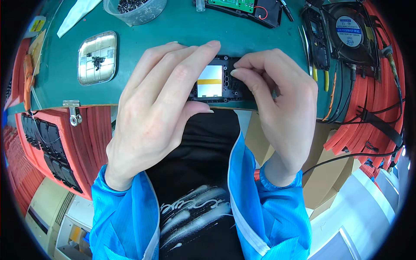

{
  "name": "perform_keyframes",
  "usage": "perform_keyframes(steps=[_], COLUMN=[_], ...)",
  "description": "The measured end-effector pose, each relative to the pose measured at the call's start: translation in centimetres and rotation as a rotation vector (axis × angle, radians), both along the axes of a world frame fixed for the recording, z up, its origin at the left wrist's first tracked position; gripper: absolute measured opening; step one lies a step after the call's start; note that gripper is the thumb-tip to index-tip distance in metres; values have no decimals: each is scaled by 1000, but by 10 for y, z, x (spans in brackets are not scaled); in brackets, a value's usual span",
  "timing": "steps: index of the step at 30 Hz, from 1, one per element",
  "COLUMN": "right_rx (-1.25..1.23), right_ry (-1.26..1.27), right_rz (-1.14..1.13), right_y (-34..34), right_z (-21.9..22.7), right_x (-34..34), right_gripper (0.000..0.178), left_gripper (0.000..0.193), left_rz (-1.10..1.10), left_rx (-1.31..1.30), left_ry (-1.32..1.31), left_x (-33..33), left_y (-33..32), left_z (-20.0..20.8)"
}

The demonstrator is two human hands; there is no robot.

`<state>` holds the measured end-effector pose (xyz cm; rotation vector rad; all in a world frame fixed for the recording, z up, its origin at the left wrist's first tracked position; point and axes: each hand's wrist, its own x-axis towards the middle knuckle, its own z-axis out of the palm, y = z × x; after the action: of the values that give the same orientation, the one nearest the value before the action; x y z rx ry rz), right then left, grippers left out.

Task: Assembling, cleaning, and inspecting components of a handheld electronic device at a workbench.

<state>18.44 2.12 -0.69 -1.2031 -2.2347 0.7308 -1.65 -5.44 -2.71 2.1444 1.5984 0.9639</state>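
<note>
A black plastic housing (227, 95) lies at the near edge of the green table. Set in it is a small, shiny display panel (210, 89) with a yellow strip across it. My left hand (154, 93) covers the housing's left end, fingers along the far side and thumb at the near side, gripping it. At the right end, my right hand (288, 93) is closed, thumb and index finger pinched together against the housing. Whatever lies between those fingertips is hidden. To the left stands a metal tray (89, 71) with a little heap of small black parts (98, 63).
A clear tub (143, 15) of small screws sits at the back. Beyond my hands lies a black case with a green circuit board (236, 4). At right are tweezers (305, 45), a fan (349, 32) and cables. A binder clip (73, 113) grips the table edge above red foam trays (93, 138).
</note>
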Motion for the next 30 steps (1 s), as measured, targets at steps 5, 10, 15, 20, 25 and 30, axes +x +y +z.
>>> perform_keyframes(steps=[5, 10, 15, 20, 25, 30], right_rx=[38, 124, 390, 512, 540, 482], right_ry=[-1, 25, -63, -109, -117, -181], right_rz=[11, 70, 278, 345, 401, 460], right_y=[0, 1, 8, 10, 16, 23], right_z=[-1, -1, -8, -12, -13, -3], right_x=[1, 11, 26, 26, 30, 28], right_gripper=[10, 17, 34, 44, 45, 47], left_gripper=[76, 75, 76, 76, 75, 75], left_rz=[8, 10, 1, 2, -4, -1], left_rx=[-2, -8, -1, 3, 10, 8], left_ry=[-2, -15, -9, 6, 5, 22], left_x=[0, 1, 0, 0, 0, 0], left_y=[0, 0, 0, 1, 1, 1], left_z=[0, 0, 0, 1, 0, 1])
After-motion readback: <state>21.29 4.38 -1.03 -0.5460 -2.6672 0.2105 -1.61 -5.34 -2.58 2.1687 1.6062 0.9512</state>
